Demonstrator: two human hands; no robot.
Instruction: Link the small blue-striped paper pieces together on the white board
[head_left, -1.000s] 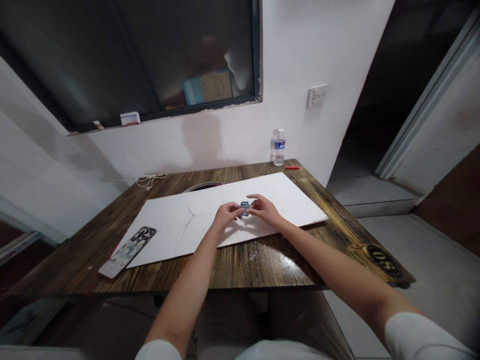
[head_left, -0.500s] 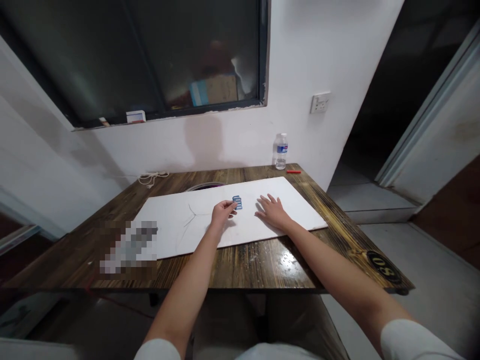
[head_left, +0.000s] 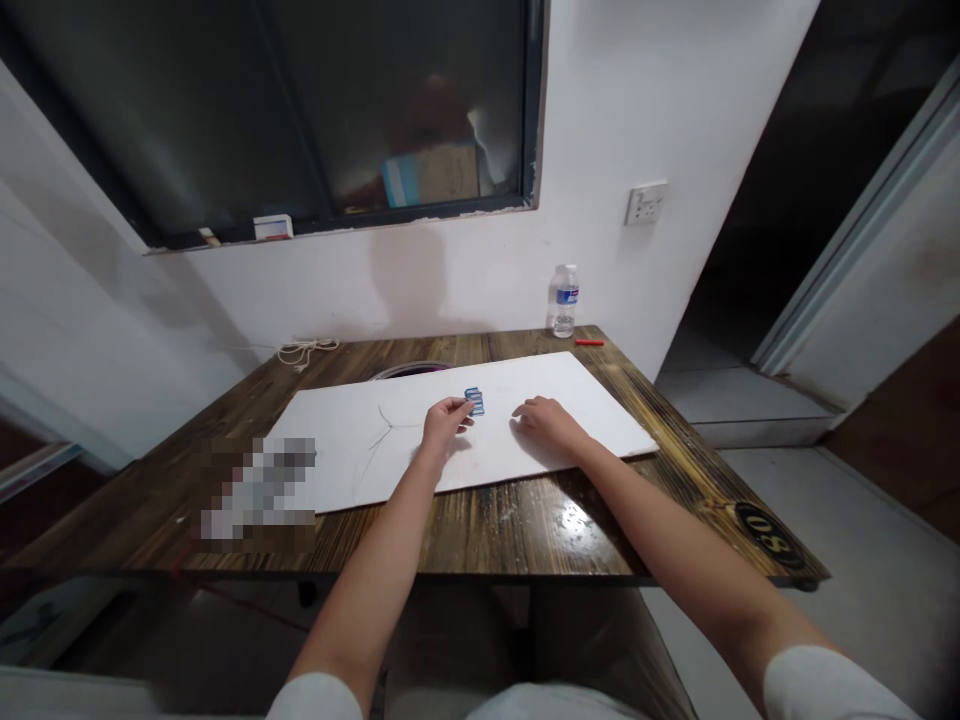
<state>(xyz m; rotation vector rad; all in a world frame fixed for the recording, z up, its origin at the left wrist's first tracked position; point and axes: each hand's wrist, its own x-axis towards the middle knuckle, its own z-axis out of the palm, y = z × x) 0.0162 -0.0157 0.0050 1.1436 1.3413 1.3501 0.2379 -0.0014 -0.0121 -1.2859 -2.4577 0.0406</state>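
A small blue object made of several looped parts (head_left: 474,401) lies on a large white board (head_left: 600,410) on the wooden table (head_left: 525,520). My left hand (head_left: 444,421) pinches its left edge with curled fingers. My right hand (head_left: 546,421) rests on the board a little to the right of the blue object, fingers bent down onto the surface, nothing visible in them.
A blurred flat item (head_left: 259,490) lies at the board's left corner. A water bottle (head_left: 564,300) and a red pen (head_left: 589,342) stand at the back right, a white cord (head_left: 304,352) at the back left. A doorway opens to the right.
A second ago both hands held the blue object together. My right hand let go and came down on the board, first flat, now with fingers curled; my left hand keeps the object on the board.
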